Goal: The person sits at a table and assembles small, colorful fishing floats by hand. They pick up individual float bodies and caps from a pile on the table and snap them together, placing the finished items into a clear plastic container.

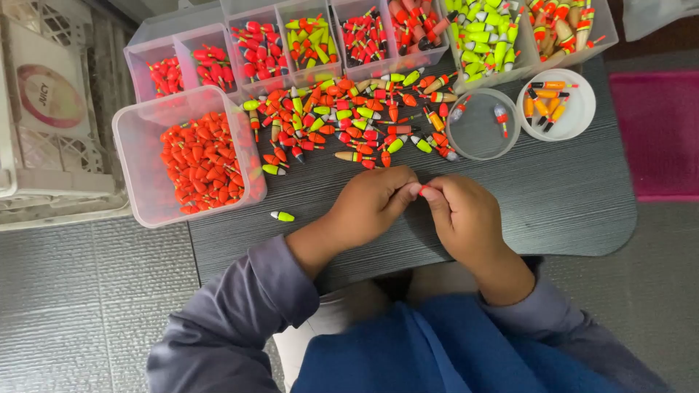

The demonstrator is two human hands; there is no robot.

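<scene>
Head view looks down on my two hands meeting over the dark table [553,204]. My right hand [466,218] pinches a small red piece [423,191] between thumb and forefinger, closed on it; my left hand [368,204] is curled shut too, its fingertips touching the same piece from the left. Too little of the piece shows to tell its long axis, though it sits right at the seam between both hands, equally near each.

Just beyond my knuckles lies the loose pile of small floats [349,120], red, orange, yellow-green and white, pointing every way. One yellow-green float [282,216] lies alone to the left of my left hand. Further left stands a clear square tub [145,138] full of orange cone pieces [204,164]. Two round clear cups [482,125] sit beyond my right hand, the right one holding orange floats. Along the far edge runs a row of clear bins [320,29] sorted by colour. Off the table's left, a white crate [51,153] carries a round pink-and-brown label.
</scene>
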